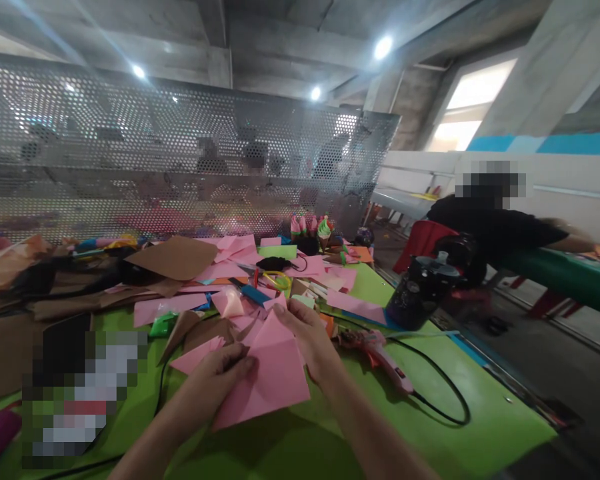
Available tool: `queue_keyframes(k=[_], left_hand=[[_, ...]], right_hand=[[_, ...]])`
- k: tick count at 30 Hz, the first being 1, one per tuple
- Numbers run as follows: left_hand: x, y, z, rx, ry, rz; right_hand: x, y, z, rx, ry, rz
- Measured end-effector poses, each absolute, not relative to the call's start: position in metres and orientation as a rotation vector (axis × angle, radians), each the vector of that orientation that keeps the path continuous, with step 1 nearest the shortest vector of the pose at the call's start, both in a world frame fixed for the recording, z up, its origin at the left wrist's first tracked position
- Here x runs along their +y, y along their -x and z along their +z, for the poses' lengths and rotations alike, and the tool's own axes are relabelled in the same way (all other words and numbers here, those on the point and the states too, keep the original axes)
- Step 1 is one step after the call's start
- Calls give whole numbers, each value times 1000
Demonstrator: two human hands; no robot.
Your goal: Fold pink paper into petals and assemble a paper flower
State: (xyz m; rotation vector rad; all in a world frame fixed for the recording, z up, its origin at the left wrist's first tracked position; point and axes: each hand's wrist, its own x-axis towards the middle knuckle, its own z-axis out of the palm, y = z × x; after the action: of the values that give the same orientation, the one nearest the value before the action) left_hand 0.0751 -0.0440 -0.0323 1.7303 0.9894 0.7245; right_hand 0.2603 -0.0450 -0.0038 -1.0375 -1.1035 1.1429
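A folded pink paper sheet (273, 373) lies on the green table (480, 413) in front of me. My left hand (225, 367) pinches its left edge with fingers closed. Along its upper right edge, my right hand (307, 333) grips the paper with curled fingers. More pink paper pieces (195, 357) and brown card scraps (205, 327) lie just left of the sheet.
A pink glue gun (380, 353) with a black cable (445, 393) lies right of my hands. A dark bottle (420, 290) stands near the right edge. Pink sheets, brown card (173, 257) and paper cones (324, 230) crowd the far side before a perforated metal screen. A person in black sits at right.
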Motion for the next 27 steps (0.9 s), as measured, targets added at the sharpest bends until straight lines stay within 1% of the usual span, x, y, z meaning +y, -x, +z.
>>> queue_keyframes(k=[2, 4, 10, 14, 21, 27], left_hand=[[-43, -75, -32, 1045, -1683, 818], [-41, -75, -32, 1079, -1659, 876], [-41, -75, -29, 1097, -1641, 851], [-42, -73, -29, 1059, -1604, 815], [-32, -68, -34, 1172, -1471, 985], [-29, -67, -37, 1262, -1515, 1103]], right_hand=[[-47, -260, -4, -1135, 1029, 1343], [-47, -259, -5, -1168, 1047, 1439], [-42, -260, -11, -1165, 1166, 1160], [-42, -261, -10, -1178, 1172, 1083], [-42, -269, 3, -1172, 1143, 869], [-41, -269, 1, -1277, 1166, 902]])
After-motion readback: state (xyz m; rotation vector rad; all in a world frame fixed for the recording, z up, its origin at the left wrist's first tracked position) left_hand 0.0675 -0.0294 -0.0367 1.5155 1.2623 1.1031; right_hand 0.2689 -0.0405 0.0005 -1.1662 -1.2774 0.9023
